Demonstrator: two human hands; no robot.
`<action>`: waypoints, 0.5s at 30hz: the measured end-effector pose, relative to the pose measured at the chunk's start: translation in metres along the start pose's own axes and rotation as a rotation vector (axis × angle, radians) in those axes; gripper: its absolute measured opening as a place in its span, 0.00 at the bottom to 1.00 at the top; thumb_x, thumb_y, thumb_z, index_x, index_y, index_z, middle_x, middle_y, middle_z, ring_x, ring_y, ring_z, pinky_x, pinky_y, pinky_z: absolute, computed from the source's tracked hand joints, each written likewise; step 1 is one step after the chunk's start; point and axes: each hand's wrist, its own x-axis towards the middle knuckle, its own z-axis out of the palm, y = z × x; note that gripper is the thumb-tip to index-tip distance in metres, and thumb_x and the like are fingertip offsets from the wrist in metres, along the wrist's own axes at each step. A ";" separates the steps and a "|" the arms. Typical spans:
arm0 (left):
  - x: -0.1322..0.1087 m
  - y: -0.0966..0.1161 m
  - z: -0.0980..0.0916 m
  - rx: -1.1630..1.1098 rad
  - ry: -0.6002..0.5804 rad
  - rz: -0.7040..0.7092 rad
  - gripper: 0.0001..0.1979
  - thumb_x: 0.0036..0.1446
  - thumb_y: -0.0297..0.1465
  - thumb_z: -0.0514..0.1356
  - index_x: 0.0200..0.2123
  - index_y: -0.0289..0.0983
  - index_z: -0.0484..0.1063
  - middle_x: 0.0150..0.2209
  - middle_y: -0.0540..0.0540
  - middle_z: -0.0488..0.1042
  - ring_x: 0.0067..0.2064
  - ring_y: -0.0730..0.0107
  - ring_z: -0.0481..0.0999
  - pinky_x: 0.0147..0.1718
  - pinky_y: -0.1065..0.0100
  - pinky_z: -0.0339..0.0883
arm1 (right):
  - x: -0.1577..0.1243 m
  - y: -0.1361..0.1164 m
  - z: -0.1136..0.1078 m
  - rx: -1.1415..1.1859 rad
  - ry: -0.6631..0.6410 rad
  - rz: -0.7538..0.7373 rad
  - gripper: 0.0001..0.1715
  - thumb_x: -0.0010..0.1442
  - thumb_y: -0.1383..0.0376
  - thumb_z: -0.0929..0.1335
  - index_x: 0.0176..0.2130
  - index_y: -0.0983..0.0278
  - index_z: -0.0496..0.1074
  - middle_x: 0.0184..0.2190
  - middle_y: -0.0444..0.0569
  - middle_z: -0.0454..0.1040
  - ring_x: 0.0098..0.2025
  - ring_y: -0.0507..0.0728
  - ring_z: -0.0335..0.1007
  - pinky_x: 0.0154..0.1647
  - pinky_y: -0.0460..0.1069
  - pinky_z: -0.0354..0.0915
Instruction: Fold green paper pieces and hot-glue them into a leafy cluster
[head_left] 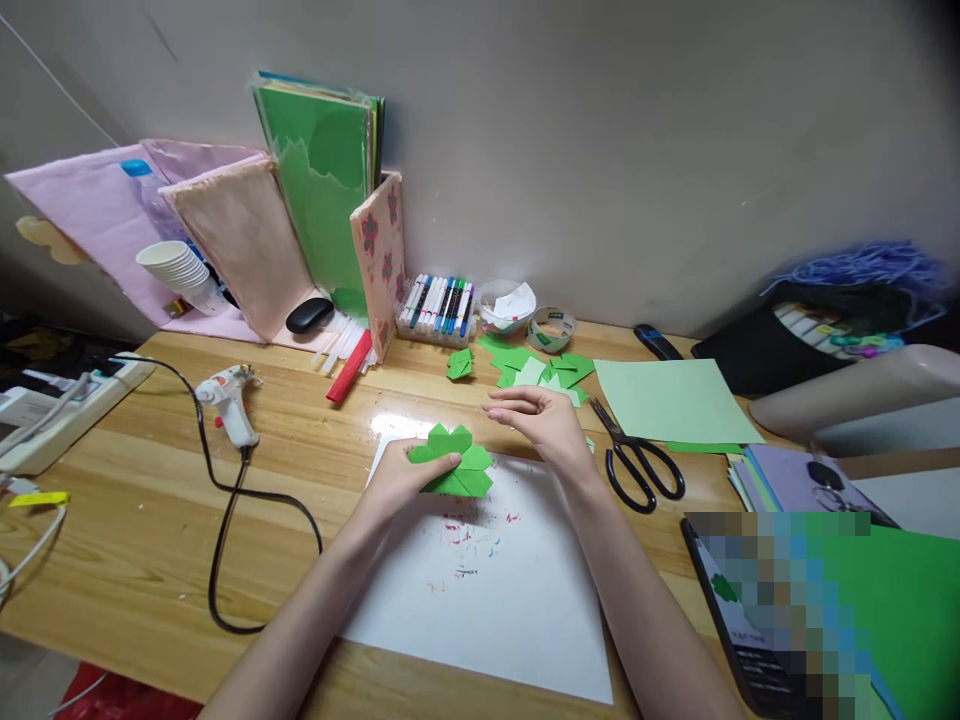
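My left hand (pixel 403 472) grips a green folded paper piece (pixel 469 462) with several pointed, petal-like parts, its thumb lying on top. The piece is held above a white sheet (pixel 487 590) marked with red, blue and black smudges. To its upper right, my right hand (pixel 546 418) hovers with fingers stretched leftward and nothing visible in them. Just beyond that hand lies a pile of green paper cutouts (pixel 574 370). A small separate green folded piece (pixel 460 364) rests left of the pile. Black-handled scissors (pixel 637 460) lie to the right of my right wrist.
On the left are a glue gun (pixel 231 405) with a black cord and a power strip (pixel 82 415). Markers (pixel 439 305), a tape roll (pixel 552 328) and a pink organizer (pixel 225 240) stand along the wall. Light green paper (pixel 675 400) and a phone (pixel 731 610) lie right.
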 end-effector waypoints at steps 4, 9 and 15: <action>0.004 -0.006 -0.007 -0.032 0.008 -0.016 0.19 0.39 0.41 0.67 0.31 0.30 0.76 0.32 0.40 0.78 0.33 0.62 0.76 0.33 0.68 0.67 | 0.038 -0.029 -0.022 -0.219 -0.081 -0.096 0.11 0.43 0.64 0.72 0.31 0.67 0.76 0.28 0.52 0.78 0.31 0.56 0.75 0.33 0.49 0.70; 0.008 -0.015 -0.005 -0.019 0.079 -0.014 0.20 0.36 0.41 0.68 0.29 0.29 0.77 0.29 0.39 0.78 0.31 0.60 0.77 0.33 0.66 0.69 | 0.127 -0.089 -0.046 -0.823 0.042 -0.400 0.03 0.46 0.69 0.71 0.26 0.68 0.75 0.23 0.49 0.77 0.27 0.54 0.73 0.28 0.45 0.66; 0.013 -0.024 -0.006 -0.028 0.036 0.008 0.22 0.36 0.43 0.67 0.29 0.29 0.77 0.30 0.38 0.78 0.33 0.56 0.77 0.35 0.64 0.70 | 0.204 -0.113 -0.049 -1.017 0.052 -0.334 0.08 0.46 0.71 0.72 0.31 0.70 0.75 0.27 0.51 0.77 0.29 0.53 0.73 0.30 0.44 0.66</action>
